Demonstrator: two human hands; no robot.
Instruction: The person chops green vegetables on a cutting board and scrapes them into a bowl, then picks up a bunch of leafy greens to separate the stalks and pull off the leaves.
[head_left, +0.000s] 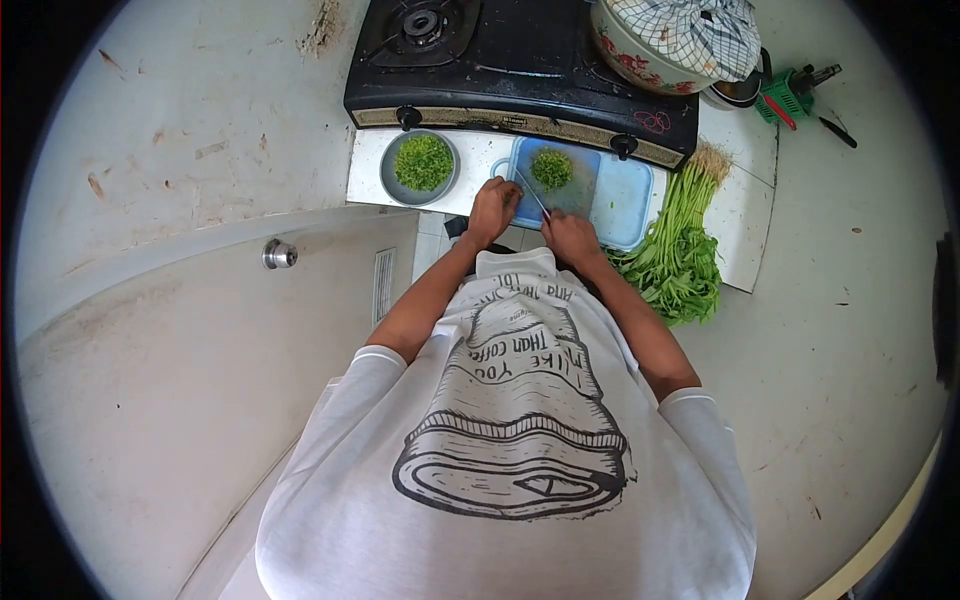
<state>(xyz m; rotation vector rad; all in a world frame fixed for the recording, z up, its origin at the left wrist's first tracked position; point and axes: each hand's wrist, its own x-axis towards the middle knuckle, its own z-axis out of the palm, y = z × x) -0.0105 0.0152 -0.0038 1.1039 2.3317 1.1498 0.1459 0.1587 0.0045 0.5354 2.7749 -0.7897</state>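
My right hand [571,238] is closed around the handle of a knife [533,193], whose thin blade points up and left over the blue cutting board [580,205]. My left hand [494,212] is at the board's left edge beside the blade, fingers curled together; what they hold, if anything, is too small to make out. A small heap of finely chopped greens [551,169] lies on the board just beyond the knife. Left of the board, a round grey bowl [387,187] contains more chopped greens [423,163].
Behind the board stands a black gas stove [530,70], with a cloth-covered floral pot [640,68] on its right side. A bunch of leafy stalks with roots [672,240] lies right of the board. Farther right are a green basket [787,97] and another knife [838,132].
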